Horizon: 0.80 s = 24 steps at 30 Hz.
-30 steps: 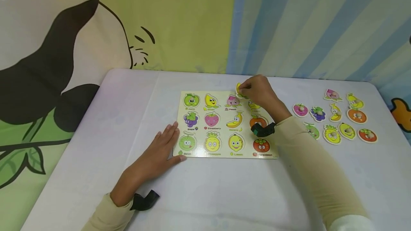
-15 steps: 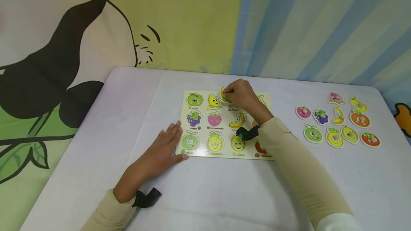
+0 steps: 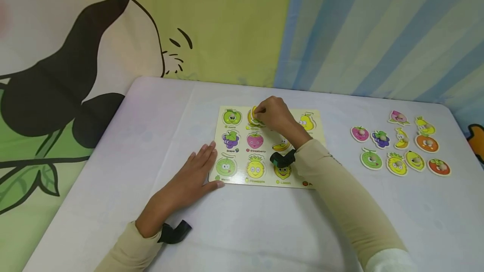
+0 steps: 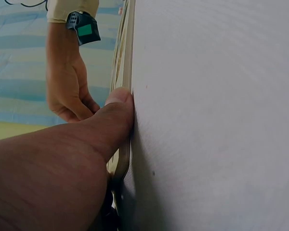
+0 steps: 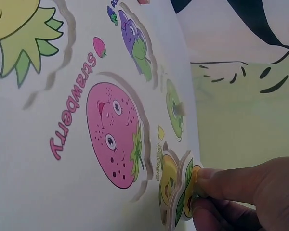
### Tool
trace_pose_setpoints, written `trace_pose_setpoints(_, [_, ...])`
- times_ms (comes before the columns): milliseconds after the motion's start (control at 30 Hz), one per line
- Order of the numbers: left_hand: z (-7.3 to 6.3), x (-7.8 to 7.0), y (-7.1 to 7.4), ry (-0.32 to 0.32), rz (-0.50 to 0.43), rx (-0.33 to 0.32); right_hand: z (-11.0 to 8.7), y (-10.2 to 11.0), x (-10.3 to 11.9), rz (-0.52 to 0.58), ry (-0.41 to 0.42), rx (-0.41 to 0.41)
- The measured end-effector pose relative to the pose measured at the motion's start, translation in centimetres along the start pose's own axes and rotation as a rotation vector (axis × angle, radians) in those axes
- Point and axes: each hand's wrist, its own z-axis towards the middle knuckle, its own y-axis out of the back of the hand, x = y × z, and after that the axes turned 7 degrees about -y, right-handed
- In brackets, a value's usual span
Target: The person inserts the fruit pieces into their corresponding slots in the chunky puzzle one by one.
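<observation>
A yellow mango puzzle piece is pinched by its knob between the thumb and fingers of my right hand. It hovers tilted just over the mango slot in the top row of the fruit puzzle board; whether it touches cannot be told. Along the board's left edge rests my left hand, fingers straight, with the thumb against the near edge. An apple piece with a knob sits in the slot beside the mango one. My right hand and forearm hide part of the board's right half.
Several loose knobbed fruit pieces lie on the white table to the right, among them a peach, a grape and a melon. A cartoon backdrop stands behind the table's far edge.
My right hand has carried the mango piece leftward from behind the board's top edge, past the peach slot, to the mango slot. The left hand has stayed at the board's edge.
</observation>
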Motion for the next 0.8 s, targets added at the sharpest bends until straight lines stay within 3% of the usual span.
trace_pose_setpoints(567, [0.1,0.0,0.0,-0.002,-0.001,0.009,0.3,-1.3,0.2,-0.017,-0.051,0.031])
trace_pose_setpoints(800, [0.0,0.0,0.0,0.009,-0.004,0.017,0.5,-1.6,0.0,-0.032,-0.015,0.015])
